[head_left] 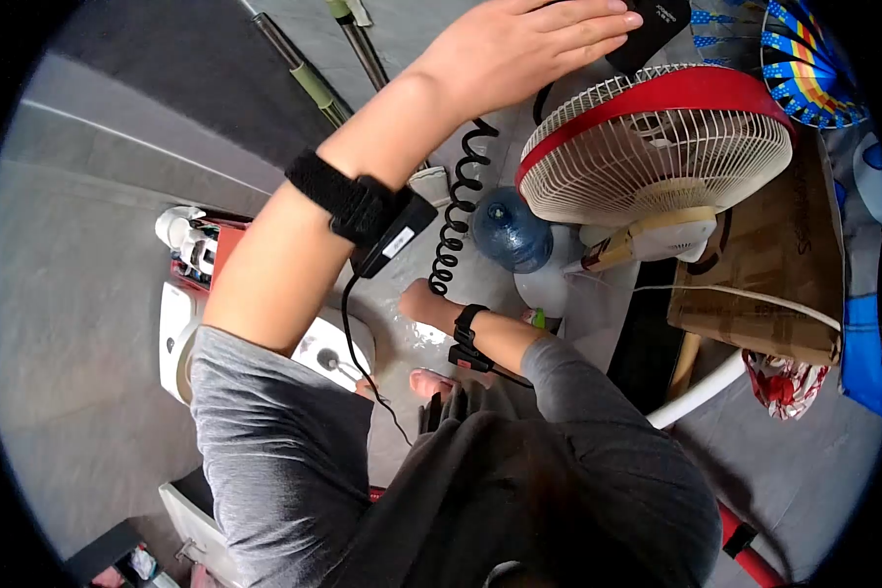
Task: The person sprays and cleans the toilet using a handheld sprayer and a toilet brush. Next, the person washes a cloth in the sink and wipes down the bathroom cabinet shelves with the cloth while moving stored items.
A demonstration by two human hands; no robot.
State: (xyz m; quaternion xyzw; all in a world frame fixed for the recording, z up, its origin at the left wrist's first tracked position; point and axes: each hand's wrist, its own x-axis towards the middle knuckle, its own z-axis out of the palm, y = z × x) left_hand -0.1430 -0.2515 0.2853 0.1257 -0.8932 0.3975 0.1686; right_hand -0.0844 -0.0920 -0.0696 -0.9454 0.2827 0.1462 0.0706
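Two bare hands are showing in the head view. The left hand (pixel 505 54) is lying with fingers extended along the near edge of a black box (pixel 660 27); the thumb is hiding, so I cannot tell whether the grip is clamping the box or only touching it. Well apart from it, the right hand (pixel 423 302) is looking curled, with one end of a coiled cord (pixel 453 209) meeting it; whether the fingers are closing on the cord is not showing. Just beside the left fingertips a fan (pixel 657 186) is standing, and near the right hand, next to the cord, a blue bottle (pixel 513 230) is sitting. For sound handling, the left thumb should be bracing under the box, the fingers clearing the fan, and the right hand giving the cord slack, away from the bottle.
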